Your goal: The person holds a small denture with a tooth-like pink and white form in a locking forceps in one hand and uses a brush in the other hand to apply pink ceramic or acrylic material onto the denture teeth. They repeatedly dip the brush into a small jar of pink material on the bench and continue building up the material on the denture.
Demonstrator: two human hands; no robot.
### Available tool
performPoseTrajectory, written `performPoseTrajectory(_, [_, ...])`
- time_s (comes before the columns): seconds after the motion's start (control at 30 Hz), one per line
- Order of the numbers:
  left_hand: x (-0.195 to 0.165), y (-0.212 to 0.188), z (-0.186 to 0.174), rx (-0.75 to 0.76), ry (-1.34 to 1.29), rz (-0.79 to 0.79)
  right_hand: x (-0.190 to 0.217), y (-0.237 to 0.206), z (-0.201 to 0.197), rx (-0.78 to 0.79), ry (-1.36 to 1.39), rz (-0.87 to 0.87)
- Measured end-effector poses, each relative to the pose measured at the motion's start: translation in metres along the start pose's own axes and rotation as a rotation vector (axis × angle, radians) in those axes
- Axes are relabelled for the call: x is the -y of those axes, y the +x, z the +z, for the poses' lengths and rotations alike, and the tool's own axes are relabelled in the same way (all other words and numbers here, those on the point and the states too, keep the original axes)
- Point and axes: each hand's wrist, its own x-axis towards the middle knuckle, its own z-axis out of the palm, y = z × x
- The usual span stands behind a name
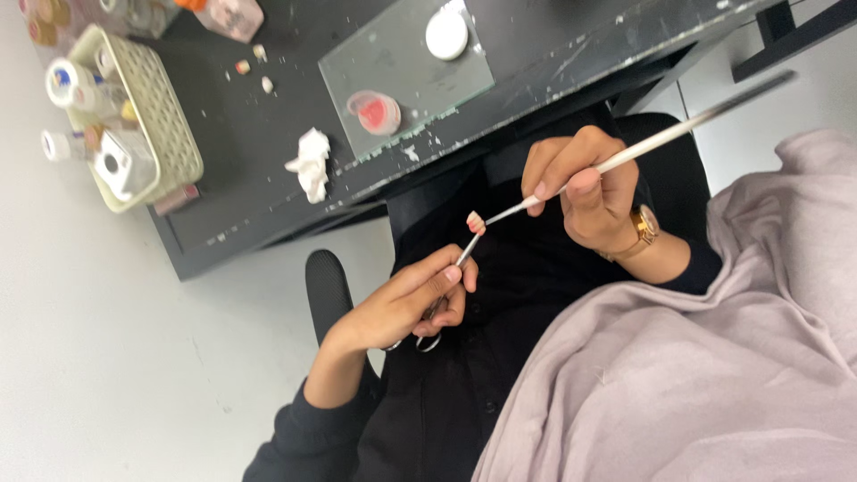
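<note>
Forceps [444, 290] with ring handles are gripped in the closed left hand [406, 308]; their tips clamp a small pink-and-white dental piece [476, 221] above the lap, in front of the black table [268, 134]. The right hand [585, 183] is closed around a long thin brush [661, 138], its tip touching the piece. On the table lie a glass slab [402, 62], a crumpled tissue [310, 163] and a basket of bottles [170, 134].

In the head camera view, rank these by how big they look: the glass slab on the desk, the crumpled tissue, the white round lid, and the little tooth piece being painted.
1. Glass slab
2. Crumpled tissue
3. White round lid
4. Tooth piece, smallest though nearest the camera
</note>
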Motion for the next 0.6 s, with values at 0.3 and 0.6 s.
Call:
performPoseTrajectory(0.3, [0.016, -0.006, 0.030, -0.024, 0.048, 0.024, -0.009, -0.020, 0.001, -0.075, 0.092, -0.092])
performPoseTrajectory(0.6, [0.024, -0.004, 0.038, -0.014, 0.002, 0.072, -0.011, -0.024, 0.001, -0.049, 0.123, -0.109])
